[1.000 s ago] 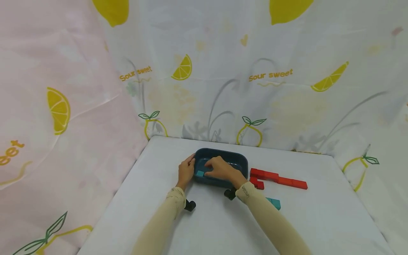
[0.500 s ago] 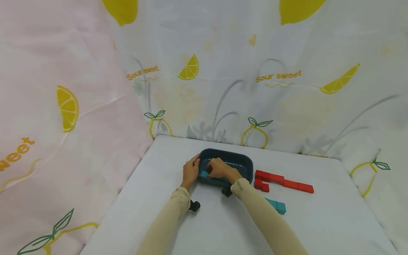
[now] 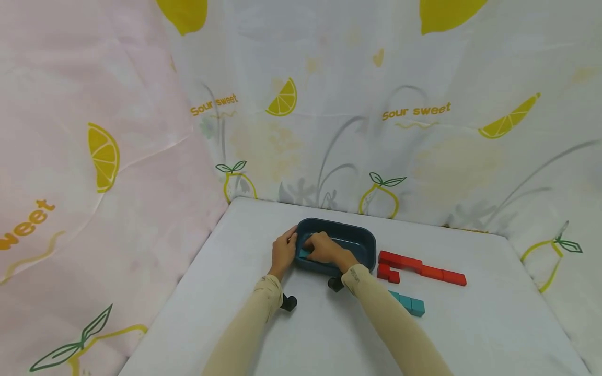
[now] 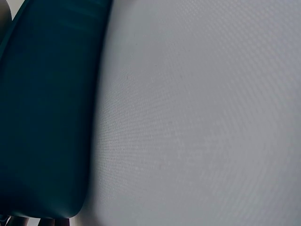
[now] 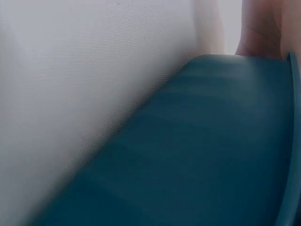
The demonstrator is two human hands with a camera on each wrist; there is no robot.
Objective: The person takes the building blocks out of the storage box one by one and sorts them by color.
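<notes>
A dark blue rectangular plastic bin (image 3: 350, 230) sits on the white table. My left hand (image 3: 283, 255) holds its left end, fingers along the outside of the wall; in the right wrist view this left hand (image 5: 263, 28) shows past the bin's end. Inside the bin, toward its left end, lies a teal block (image 3: 304, 253), partly covered by fingers. My right hand (image 3: 325, 248) reaches over the near rim with bent fingers and pinches that block. In the left wrist view the bin's outer wall (image 4: 47, 108) fills the left side.
Right of the bin, several red blocks (image 3: 432, 271) form a stepped line, with more red blocks (image 3: 388, 273) just in front. A row of teal blocks (image 3: 411, 304) lies nearer, partly behind the right sleeve (image 3: 395, 318). A lemon-print cloth (image 3: 329, 130) hangs behind the table.
My right hand has lowered inside the bin, and its spread thumb and fingers have closed onto the teal block. My left hand stays at the bin's left end. The head view has shifted slightly.
</notes>
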